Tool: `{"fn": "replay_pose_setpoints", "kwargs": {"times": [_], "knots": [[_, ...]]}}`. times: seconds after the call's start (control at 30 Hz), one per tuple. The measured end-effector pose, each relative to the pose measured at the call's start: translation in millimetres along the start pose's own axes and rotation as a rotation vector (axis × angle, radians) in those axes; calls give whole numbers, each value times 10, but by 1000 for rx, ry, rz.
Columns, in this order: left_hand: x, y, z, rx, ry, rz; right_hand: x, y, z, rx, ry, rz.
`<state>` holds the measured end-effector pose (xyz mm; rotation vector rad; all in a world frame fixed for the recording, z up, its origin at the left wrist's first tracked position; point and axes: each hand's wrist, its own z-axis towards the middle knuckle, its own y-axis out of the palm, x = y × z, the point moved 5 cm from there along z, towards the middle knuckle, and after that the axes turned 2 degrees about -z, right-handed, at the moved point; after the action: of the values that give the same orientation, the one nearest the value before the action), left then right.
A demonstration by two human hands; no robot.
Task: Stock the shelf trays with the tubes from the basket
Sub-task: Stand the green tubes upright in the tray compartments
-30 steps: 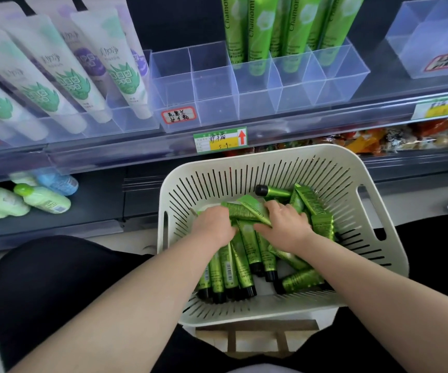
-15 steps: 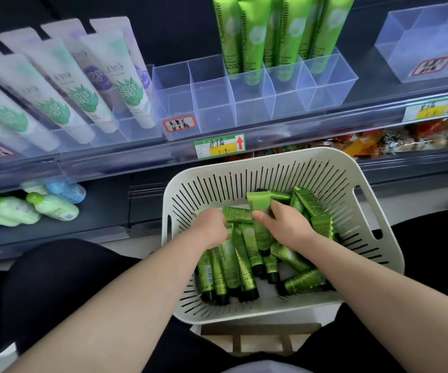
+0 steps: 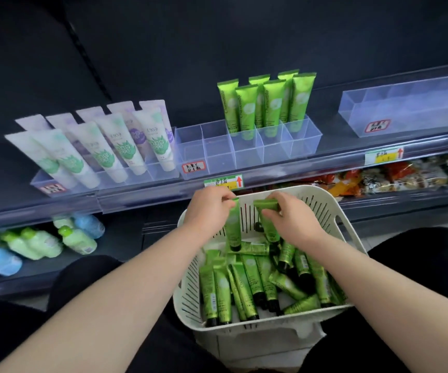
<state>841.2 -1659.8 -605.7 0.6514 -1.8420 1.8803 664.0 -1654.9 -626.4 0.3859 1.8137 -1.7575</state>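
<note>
A cream slotted basket (image 3: 322,208) sits in front of me with several green tubes (image 3: 247,286) lying in it. My left hand (image 3: 206,208) grips the crimped end of one green tube (image 3: 233,227), which hangs cap-down above the pile. My right hand (image 3: 290,214) holds another green tube (image 3: 270,224) by its crimped end, also cap-down. Both hands are over the far half of the basket. On the shelf above, a clear divided tray (image 3: 217,154) has several green tubes (image 3: 267,103) standing in its right compartments; its two left compartments hold nothing.
White and purple tubes (image 3: 104,146) fill a tray on the left. Another clear tray (image 3: 406,109) stands at the right. The lower shelf holds green and blue bottles (image 3: 39,243) and snack packets (image 3: 395,179). My dark-clothed knees flank the basket.
Both hands have lifted out of the pile, each raising a green tube by its crimped end. My view has tilted up, showing more of the shelf.
</note>
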Motion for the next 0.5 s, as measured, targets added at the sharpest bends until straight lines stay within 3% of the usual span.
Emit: {"fn": "replay_pose_setpoints", "kwargs": {"times": [0.2, 0.5], "knots": [[461, -837, 175, 331, 90, -87, -339, -752, 155, 196, -89, 14], [926, -1495, 697, 603, 189, -1, -902, -1378, 659, 398, -253, 89]]}}
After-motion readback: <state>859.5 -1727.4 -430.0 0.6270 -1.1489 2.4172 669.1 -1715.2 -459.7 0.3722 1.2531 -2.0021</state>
